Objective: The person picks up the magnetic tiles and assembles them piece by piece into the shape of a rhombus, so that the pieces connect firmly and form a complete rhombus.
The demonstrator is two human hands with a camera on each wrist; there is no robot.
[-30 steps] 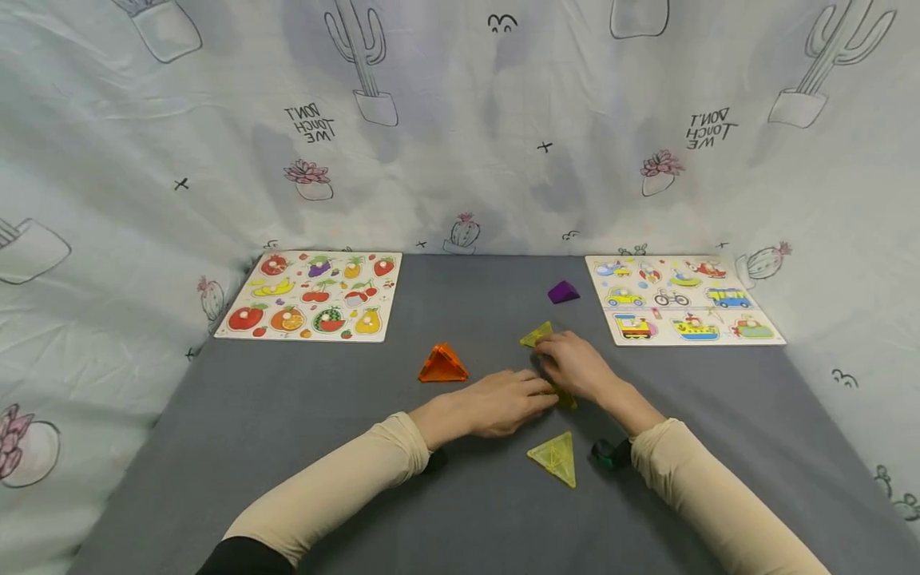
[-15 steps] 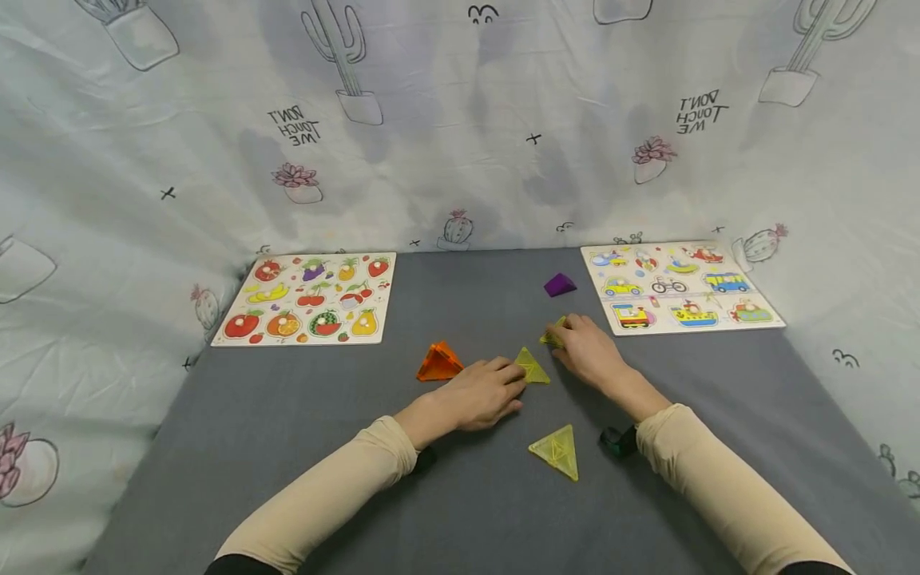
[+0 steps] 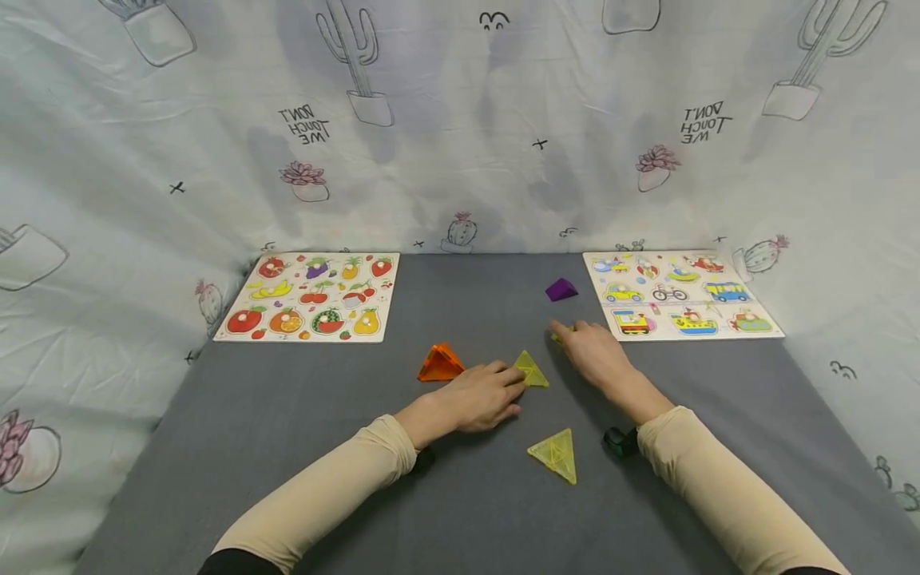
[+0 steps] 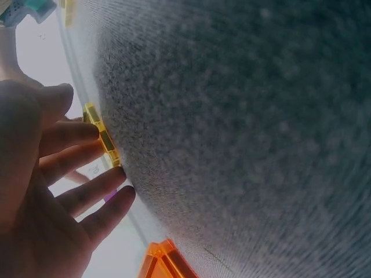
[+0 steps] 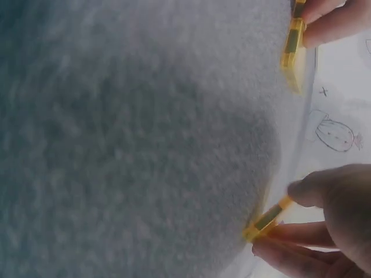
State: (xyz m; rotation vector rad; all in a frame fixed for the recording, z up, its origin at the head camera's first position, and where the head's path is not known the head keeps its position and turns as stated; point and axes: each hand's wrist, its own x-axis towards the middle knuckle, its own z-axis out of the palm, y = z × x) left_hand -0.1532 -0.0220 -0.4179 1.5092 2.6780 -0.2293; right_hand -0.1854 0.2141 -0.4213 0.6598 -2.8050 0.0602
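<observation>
My left hand rests its fairly straight fingers on the edge of a yellow translucent triangular tile lying on the grey cloth. In the left wrist view, the fingertips touch this tile. To the right, my right hand pinches a second yellow tile between thumb and fingers; the right wrist view shows it tilted, with its lower edge at or near the cloth. From the head, the hand hides most of that tile. A third yellow triangular tile lies flat nearer to me, apart from both hands.
An orange pyramid-like piece stands just beyond my left hand. Farther back is a purple block. A fruit puzzle board lies at back left, a vehicle puzzle board at back right. Patterned white curtain encloses the grey table.
Both hands were close together over the tiles; they have since parted. The right hand drew its tile away to the right and tilted it. The left moved left, uncovering its tile.
</observation>
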